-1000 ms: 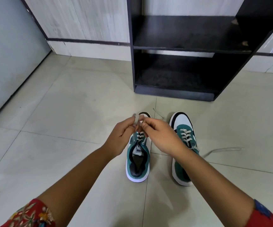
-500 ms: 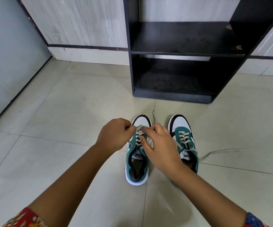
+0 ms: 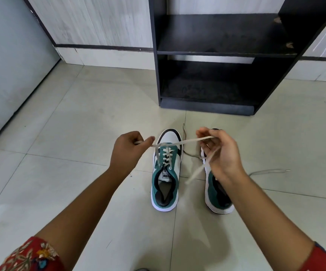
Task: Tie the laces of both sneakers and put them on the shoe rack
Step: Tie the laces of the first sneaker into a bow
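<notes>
Step in hand looks like tying the left sneaker (image 3: 165, 171), on the floor tiles in front of the black shoe rack (image 3: 217, 55): left hand (image 3: 128, 151) is pinched closed on one lace end, right hand (image 3: 219, 153) closed on the other, lace (image 3: 179, 142) pulled taut across the toe w/ its tail dangling. Next prob. needs crossing the ends & forming loops. Right sneaker (image 3: 217, 196) is mostly hidden behind the right hand/forearm, so can't tell its lacing; its loose lace (image 3: 269, 171) trails on the floor.

Green-and-white sneakers (image 3: 166, 173), cream laces (image 3: 185, 142), black shoe rack (image 3: 217, 53), red floral sleeves (image 3: 27, 257)
</notes>
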A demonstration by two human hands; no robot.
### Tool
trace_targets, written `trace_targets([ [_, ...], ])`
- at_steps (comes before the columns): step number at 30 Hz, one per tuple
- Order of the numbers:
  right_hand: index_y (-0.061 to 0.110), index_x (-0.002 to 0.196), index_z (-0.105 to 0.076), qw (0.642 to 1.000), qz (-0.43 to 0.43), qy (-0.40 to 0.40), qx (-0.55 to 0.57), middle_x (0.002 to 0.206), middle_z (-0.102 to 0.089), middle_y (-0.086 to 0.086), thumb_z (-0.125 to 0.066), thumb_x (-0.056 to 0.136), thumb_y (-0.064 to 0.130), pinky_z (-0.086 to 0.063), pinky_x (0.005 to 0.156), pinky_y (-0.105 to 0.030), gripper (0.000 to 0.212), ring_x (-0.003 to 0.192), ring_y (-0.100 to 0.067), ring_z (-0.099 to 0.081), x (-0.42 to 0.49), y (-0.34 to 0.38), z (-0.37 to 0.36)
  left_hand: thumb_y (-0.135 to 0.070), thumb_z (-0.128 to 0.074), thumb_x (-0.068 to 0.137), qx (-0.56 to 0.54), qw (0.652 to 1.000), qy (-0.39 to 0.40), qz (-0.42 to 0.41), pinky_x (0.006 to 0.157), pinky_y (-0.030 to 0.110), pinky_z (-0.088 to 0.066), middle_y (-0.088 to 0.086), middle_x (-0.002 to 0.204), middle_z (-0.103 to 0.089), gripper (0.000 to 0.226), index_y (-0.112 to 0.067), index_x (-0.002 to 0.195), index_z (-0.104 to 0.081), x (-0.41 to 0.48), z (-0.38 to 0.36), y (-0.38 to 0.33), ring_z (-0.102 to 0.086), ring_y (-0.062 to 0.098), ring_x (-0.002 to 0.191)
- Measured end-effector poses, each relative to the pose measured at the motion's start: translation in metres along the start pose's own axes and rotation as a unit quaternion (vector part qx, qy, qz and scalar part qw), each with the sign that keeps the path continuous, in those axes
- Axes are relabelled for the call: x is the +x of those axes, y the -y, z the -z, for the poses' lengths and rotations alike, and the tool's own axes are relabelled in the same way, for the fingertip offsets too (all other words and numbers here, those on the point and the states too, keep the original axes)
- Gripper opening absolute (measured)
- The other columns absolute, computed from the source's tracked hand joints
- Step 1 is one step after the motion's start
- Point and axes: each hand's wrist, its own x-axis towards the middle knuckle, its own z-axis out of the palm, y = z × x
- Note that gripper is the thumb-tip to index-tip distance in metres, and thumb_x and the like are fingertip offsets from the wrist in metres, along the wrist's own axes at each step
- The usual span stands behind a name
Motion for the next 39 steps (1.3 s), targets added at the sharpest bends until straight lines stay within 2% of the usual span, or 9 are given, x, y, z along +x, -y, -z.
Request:
trace_targets([
  [4,0.016,0.049,-0.034,0.956,0.077,-0.045,-0.278,0.037,-0.032,0.01,-0.051,0.081,0.002,-0.031,0.042,-0.021,0.039,0.035,-0.009,-0.034,0.005,0.004,0.019,-0.022,-0.069,0.075,0.018,0.999,-0.021,0.024,0.051,0.028,-0.024,-0.004,0.047,-0.029,0.044,-0.014,0.05,-0.033,0.0,-0.002,0.015,-0.026,0.015,0.048],
  [6,0.018,0.054,-0.033,0.819,0.142,-0.021,-0.555,0.044,-0.033,0.007,-0.056,0.076,0.006,-0.026,0.044,-0.025,0.034,0.044,-0.013,-0.032,0.006,-0.003,0.028,-0.016,-0.063,0.074,0.059,0.997,-0.035,0.043,0.051,0.029,-0.025,-0.001,0.05,-0.032,0.034,-0.013,0.054,-0.036,0.001,0.0,0.029,-0.029,0.018,0.05],
  [9,0.02,0.094,-0.049,0.624,0.057,0.072,-0.776,0.072,-0.057,-0.001,-0.058,0.074,0.014,-0.037,0.056,-0.03,0.023,0.067,-0.023,-0.051,-0.004,-0.015,0.034,-0.018,-0.06,0.073,0.217,0.973,0.032,0.068,0.057,0.031,-0.035,0.0,0.062,-0.053,0.014,-0.018,0.071,-0.047,-0.001,0.004,0.056,-0.051,0.024,0.062],
  [14,0.017,0.128,-0.044,0.479,0.092,0.143,-0.861,0.124,-0.057,-0.008,-0.047,0.089,0.034,-0.045,0.087,-0.039,0.043,0.115,-0.029,-0.052,-0.018,-0.044,0.026,-0.039,-0.046,0.085,0.299,0.935,0.153,-0.11,0.09,0.039,-0.044,0.007,0.12,-0.062,0.043,-0.025,0.125,-0.053,-0.019,-0.011,0.079,-0.057,0.028,0.109],
  [19,0.018,0.106,-0.057,0.555,0.143,0.145,-0.806,0.111,-0.061,-0.002,-0.045,0.084,0.059,-0.044,0.079,-0.035,0.047,0.106,-0.023,-0.055,-0.013,-0.075,0.009,-0.024,-0.045,0.083,0.195,0.951,0.19,-0.148,0.091,0.034,-0.045,0.005,0.115,-0.065,0.035,-0.012,0.113,-0.061,-0.027,-0.022,0.068,-0.059,0.024,0.105],
  [26,0.023,0.08,-0.061,0.703,0.132,0.112,-0.69,0.084,-0.069,0.005,-0.062,0.083,0.035,-0.046,0.065,-0.027,0.013,0.069,-0.012,-0.06,-0.009,-0.074,0.021,-0.018,-0.055,0.089,0.232,0.946,0.132,-0.185,0.078,0.036,-0.048,0.002,0.097,-0.068,0.009,-0.015,0.092,-0.063,-0.024,-0.027,0.071,-0.062,0.024,0.086],
  [28,0.023,0.075,-0.058,0.677,0.12,0.093,-0.72,0.083,-0.067,0.002,-0.06,0.083,0.033,-0.05,0.067,-0.031,0.013,0.073,-0.017,-0.062,-0.011,-0.061,0.028,-0.016,-0.05,0.091,0.259,0.942,0.12,-0.176,0.078,0.034,-0.043,0.004,0.095,-0.067,0.012,-0.013,0.094,-0.061,-0.024,-0.027,0.073,-0.06,0.025,0.08],
  [32,0.015,0.099,-0.062,0.48,0.066,0.103,-0.869,0.104,-0.066,-0.007,-0.053,0.086,0.029,-0.048,0.075,-0.035,0.021,0.098,-0.027,-0.059,-0.011,-0.046,0.042,-0.017,-0.041,0.091,0.275,0.943,0.114,-0.15,0.067,0.035,-0.043,0.007,0.079,-0.067,0.015,-0.01,0.094,-0.053,-0.029,-0.023,0.074,-0.051,0.023,0.059],
  [39,0.022,0.105,-0.058,0.561,0.126,0.144,-0.805,0.104,-0.068,0.002,-0.053,0.085,0.048,-0.041,0.09,-0.039,0.033,0.106,-0.024,-0.055,-0.007,-0.073,0.015,-0.029,-0.04,0.097,0.225,0.948,0.162,-0.158,0.069,0.035,-0.043,0.004,0.086,-0.061,0.026,-0.011,0.1,-0.058,-0.029,-0.027,0.061,-0.055,0.022,0.079],
])
